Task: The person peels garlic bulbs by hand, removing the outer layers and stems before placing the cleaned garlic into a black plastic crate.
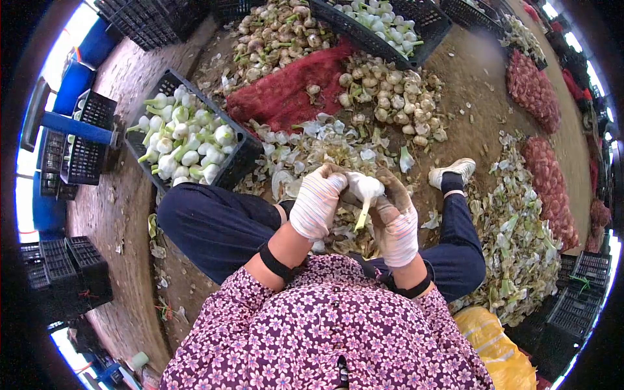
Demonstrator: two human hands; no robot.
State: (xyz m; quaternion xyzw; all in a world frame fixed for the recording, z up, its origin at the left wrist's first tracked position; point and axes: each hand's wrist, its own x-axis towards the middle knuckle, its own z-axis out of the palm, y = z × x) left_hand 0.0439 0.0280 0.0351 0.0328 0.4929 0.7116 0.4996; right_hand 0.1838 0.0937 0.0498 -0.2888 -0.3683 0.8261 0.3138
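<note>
The only view comes from a camera worn on the head, facing forward and steeply down past the wearer's patterned shirt (325, 325), near above the lap. Its round, wide frame bends the edges and reaches across the floor (468, 97) to distant crates.

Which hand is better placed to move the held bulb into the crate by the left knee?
Likely the left hand: it is nearer the crate; the right hand is beyond the bulb.
</note>
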